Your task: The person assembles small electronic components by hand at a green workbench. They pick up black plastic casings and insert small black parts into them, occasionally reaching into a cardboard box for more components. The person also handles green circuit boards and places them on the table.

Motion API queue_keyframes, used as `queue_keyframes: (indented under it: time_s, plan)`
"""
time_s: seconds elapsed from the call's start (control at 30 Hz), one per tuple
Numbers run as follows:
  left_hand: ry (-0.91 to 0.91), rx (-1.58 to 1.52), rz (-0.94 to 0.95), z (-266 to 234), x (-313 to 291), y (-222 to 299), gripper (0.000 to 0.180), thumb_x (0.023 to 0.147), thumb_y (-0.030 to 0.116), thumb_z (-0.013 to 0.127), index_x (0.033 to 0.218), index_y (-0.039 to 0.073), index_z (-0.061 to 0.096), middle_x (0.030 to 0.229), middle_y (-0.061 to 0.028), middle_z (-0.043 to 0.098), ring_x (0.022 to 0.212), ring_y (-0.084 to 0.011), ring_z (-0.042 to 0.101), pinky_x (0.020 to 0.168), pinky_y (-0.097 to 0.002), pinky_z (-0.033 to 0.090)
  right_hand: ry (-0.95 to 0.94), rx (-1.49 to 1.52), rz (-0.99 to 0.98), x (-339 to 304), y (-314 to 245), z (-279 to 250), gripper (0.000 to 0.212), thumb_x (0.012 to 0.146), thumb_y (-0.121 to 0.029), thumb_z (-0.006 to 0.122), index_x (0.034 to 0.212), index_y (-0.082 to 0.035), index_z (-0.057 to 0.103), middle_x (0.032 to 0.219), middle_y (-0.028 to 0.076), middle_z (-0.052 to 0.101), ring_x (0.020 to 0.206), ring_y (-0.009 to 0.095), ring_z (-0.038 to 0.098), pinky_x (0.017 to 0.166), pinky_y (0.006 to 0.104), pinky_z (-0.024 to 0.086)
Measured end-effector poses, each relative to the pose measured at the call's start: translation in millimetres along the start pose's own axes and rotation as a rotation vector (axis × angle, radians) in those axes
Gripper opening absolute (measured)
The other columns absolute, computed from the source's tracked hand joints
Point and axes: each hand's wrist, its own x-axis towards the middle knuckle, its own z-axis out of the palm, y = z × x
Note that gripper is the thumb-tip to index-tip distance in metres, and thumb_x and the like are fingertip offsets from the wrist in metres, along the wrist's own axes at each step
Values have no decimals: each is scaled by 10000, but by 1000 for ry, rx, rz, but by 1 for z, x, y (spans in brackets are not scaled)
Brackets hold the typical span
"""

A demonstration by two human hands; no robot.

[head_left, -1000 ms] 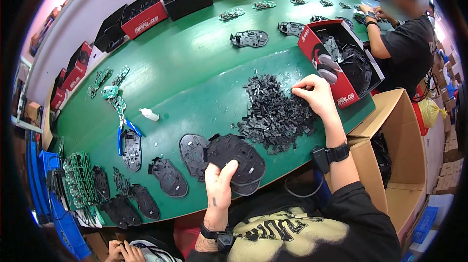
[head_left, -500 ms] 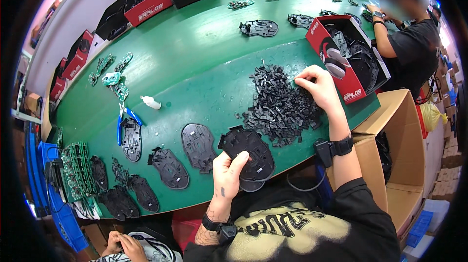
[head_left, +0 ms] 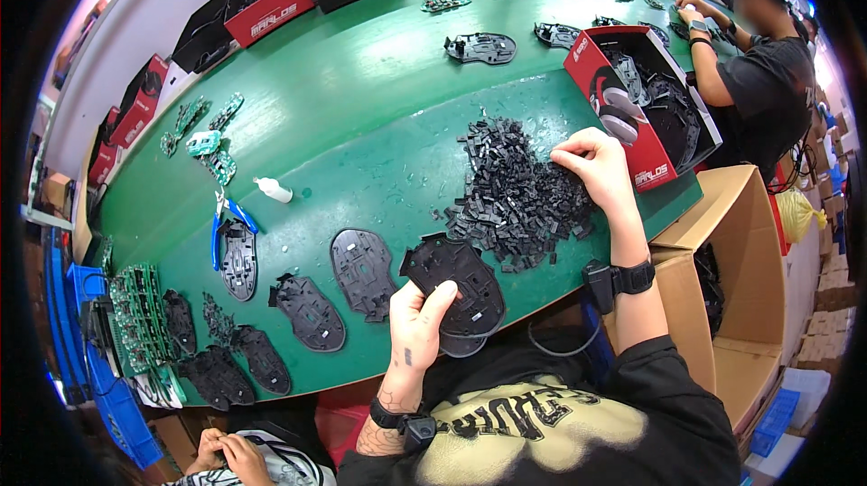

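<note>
My left hand (head_left: 415, 332) grips a black plastic mouse shell (head_left: 471, 285) by its left edge, thumb on top, at the table's front edge. A second grey-black piece shows under the shell's lower end. Over the right side of a heap of small black plastic parts (head_left: 510, 201), my right hand (head_left: 596, 170) is closed in a pinch. Whatever its fingertips hold, if anything, is too small to make out. Left of the held shell lie more mouse shells, the nearest a dark one (head_left: 363, 274) and another (head_left: 309, 313).
Blue-handled pliers (head_left: 217, 233), a small white bottle (head_left: 274, 189) and green circuit boards (head_left: 215, 161) lie to the left. A red box of shells (head_left: 623, 107) stands behind my right hand. Below it is an open cardboard box (head_left: 750, 305). Co-workers sit far right and lower left.
My right hand has shifted slightly right and nearer over the heap, still pinched. My left hand keeps hold of the mouse shell. The far-right co-worker's hand has risen.
</note>
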Motion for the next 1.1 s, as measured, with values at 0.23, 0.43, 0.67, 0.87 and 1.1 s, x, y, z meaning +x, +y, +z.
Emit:
queue_keyframes:
  time_s: [0.23,0.43,0.67,0.87,1.1]
  plan:
    - [1,6,-36,6,3,3,136,930,120,599,900,-10,626,877,-10,639,791,-71,557,735,-238,458,22,-33,-157,0,-2,-5,111,820,-76,688,839,16,629,876,59,637,783,116,604,704,241,462]
    - [3,42,-56,0,4,2,135,931,119,597,923,-13,627,866,7,632,788,-63,551,733,-233,457,-325,575,154,-66,-81,-22,68,870,-5,622,887,23,681,845,113,691,745,144,671,617,226,514]
    - [-44,94,-134,6,8,8,212,934,114,591,1083,-29,637,948,-23,665,826,-70,590,744,-246,499,-437,527,88,-112,-87,8,160,810,49,669,962,27,713,873,119,710,772,152,679,676,234,538]
    - [-43,66,-159,5,6,6,238,936,113,586,1120,-31,631,970,-37,675,841,-71,598,748,-248,509,-398,370,-63,-110,-96,11,183,765,27,710,942,-16,721,878,103,710,797,168,678,712,271,533]
    - [-33,67,-156,10,7,12,202,930,105,590,1077,-28,630,947,-31,662,822,-78,596,741,-247,500,-447,275,-229,-106,-92,18,187,703,14,758,873,-50,714,894,60,625,823,176,624,713,280,514]
